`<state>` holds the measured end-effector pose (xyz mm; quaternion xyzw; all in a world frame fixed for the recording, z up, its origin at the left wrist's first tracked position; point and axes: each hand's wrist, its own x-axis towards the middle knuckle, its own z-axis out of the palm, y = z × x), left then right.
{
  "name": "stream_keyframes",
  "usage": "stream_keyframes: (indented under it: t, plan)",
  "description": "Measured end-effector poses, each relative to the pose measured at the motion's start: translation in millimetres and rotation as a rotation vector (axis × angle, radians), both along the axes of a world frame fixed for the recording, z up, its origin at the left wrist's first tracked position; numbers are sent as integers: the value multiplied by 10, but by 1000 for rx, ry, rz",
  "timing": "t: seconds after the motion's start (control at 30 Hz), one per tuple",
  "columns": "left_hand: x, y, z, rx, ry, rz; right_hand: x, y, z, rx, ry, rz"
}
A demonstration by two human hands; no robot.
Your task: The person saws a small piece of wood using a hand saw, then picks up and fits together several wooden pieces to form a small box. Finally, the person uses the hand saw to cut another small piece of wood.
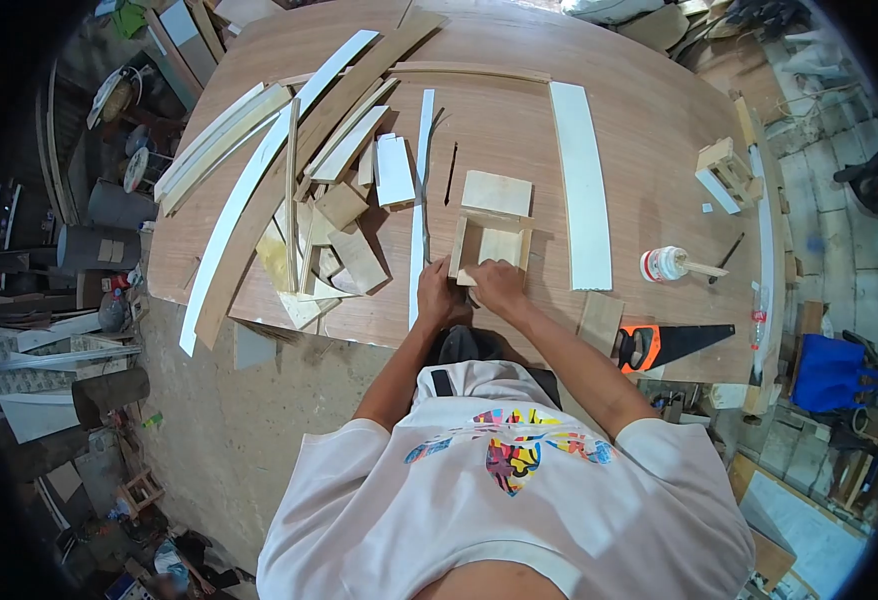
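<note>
A small open wooden box (492,240) lies near the front edge of the table, with a loose-looking wooden piece (499,192) at its far end. My right hand (496,284) is closed over the box's near wall, fingers curled onto it. My left hand (439,296) is closed beside the near left corner of the box. What its fingers hold, if anything, is hidden. Just left of that hand runs a narrow white strip (422,200). A thin black pencil-like stick (451,174) lies beyond the box, to the left.
Long boards (349,95) and several wood offcuts (357,258) cover the table's left side. To the right are a wide white board (581,190), a glue jar (663,264) with a stick, an orange-handled saw (684,345) and a small wooden frame (727,175).
</note>
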<state>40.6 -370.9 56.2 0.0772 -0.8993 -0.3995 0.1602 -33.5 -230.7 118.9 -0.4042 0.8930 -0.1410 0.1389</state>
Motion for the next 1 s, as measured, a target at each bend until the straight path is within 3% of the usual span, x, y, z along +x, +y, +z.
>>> stream_keyframes:
  t: [0.1,0.3,0.47,0.6,0.67,0.73,0.8,0.87,0.93,1.0]
  plan:
    - [11,1,-52,6,-62,-17,119,16,-62,-99,196,-7]
    - [32,14,-169,-19,-60,-14,200,99,61,-144,184,7]
    - [46,44,58,26,-22,3,288,165,88,-172,179,-7]
    - [45,-26,34,64,-76,-47,443,234,532,-422,217,47]
    - [19,-80,26,129,-115,-81,491,257,699,-620,53,-112]
    - [20,-89,2,23,96,75,529,306,939,-628,23,-247]
    - [107,-32,298,-63,67,100,541,417,1066,-782,-491,-719]
    - [107,43,705,362,4,-18,506,513,1380,-996,-582,-724]
    - [130,151,1138,422,5,-112,479,597,1603,-1033,-610,-744]
    - [129,265,1558,953,-172,-220,482,634,1843,-1081,-632,-756]
